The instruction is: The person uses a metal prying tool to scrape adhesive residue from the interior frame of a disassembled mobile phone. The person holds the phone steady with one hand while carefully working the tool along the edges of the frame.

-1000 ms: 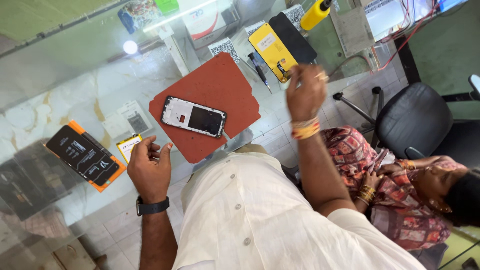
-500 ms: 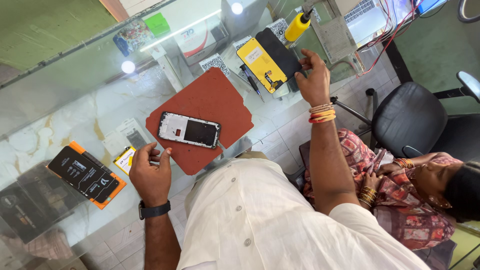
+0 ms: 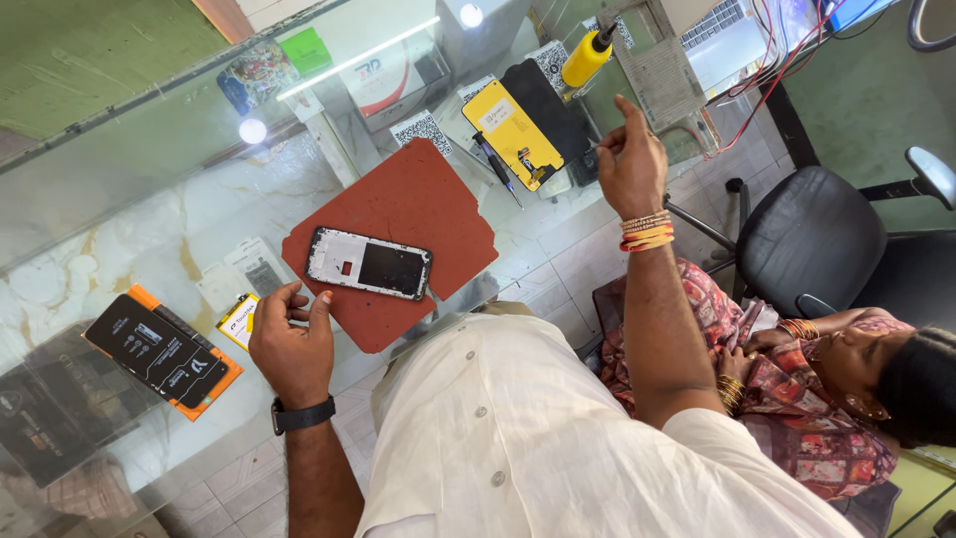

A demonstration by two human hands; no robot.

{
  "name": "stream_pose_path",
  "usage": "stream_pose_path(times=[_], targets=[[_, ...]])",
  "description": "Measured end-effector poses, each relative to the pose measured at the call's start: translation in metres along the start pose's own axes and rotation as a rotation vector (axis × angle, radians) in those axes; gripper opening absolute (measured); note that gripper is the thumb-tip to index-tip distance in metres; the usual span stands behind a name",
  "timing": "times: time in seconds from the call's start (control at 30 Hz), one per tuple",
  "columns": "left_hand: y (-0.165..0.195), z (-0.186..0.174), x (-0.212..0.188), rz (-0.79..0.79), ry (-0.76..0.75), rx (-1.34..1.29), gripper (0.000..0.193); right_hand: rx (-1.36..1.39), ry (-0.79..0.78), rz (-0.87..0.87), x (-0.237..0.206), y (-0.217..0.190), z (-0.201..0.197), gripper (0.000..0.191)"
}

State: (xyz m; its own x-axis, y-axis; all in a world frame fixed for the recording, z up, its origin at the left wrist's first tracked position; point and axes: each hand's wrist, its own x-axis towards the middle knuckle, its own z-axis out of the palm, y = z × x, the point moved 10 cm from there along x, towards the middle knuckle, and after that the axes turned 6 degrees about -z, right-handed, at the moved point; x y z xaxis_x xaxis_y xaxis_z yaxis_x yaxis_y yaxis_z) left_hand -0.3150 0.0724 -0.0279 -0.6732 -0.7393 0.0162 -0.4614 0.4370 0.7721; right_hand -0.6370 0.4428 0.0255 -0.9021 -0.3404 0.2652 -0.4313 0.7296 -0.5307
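Both hands bare — left hand (image 3: 292, 347) beside opened phone (image 3: 368, 264).

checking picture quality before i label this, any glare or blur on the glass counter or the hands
Head view: bright lamp reflections glare on the glass counter, a streak and round spots near the top; the opened black phone on the red-brown mat is sharp; left hand crisp, raised right hand slightly soft.

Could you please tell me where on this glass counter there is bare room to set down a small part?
Bare glass lies left of the red mat, above the orange-edged black box. The mat's corner right of the opened phone is also free. It is crowded near the right hand, around the yellow-backed screen.
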Motion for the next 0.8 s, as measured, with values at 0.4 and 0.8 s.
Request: stream_pose_path(times=[0.4,0.8], targets=[[0.064,-0.009,-0.018,0.246,0.091,-0.291,0.011,-0.326,0.355,-0.270,-0.061,-0.025,-0.082,0.045],[0.126,0.081,-0.050,-0.020,-0.773,-1.165,0.022,1.028,-0.081,0.093,-0.146,-0.137,0.041,0.043]])
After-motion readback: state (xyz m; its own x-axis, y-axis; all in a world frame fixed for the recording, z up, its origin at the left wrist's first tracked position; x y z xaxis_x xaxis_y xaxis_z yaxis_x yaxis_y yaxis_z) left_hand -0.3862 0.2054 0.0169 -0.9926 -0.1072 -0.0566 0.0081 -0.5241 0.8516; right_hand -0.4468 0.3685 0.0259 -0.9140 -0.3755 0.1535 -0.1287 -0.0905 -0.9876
